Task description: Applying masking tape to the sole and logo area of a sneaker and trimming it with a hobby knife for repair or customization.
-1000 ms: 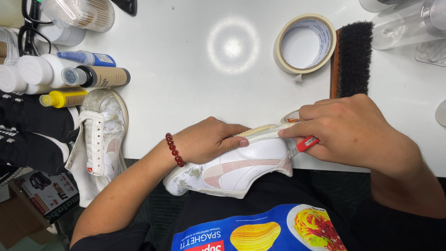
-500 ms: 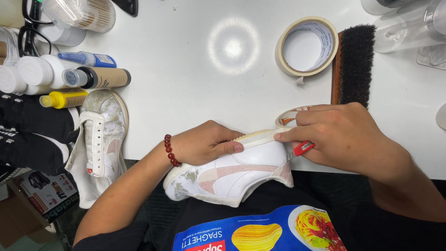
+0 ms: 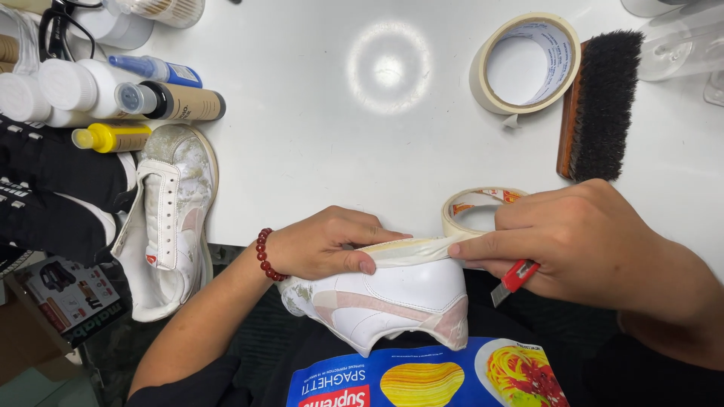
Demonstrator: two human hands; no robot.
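Item: white sneaker [image 3: 392, 301], pink-trimmed, lay on its side at your lap, just off the near edge of the white tabletop [image 3: 317, 136]. Your left hand [image 3: 324, 245] (red bead bracelet [image 3: 265, 255] at the wrist) rested on the sole, thumb and fingers pressed together on a strip of masking tape [image 3: 411, 251] along the sole edge. Your right hand [image 3: 581, 237] pinched the strip's other end while its grip closed on a red cutter [image 3: 514, 279]. A small tape roll [image 3: 479, 207] sat just behind that hand. Further back: a larger tape roll [image 3: 526, 64] beside a black brush [image 3: 599, 105]. At left: a second, dirty sneaker [image 3: 170, 218] and several bottles [image 3: 113, 94].
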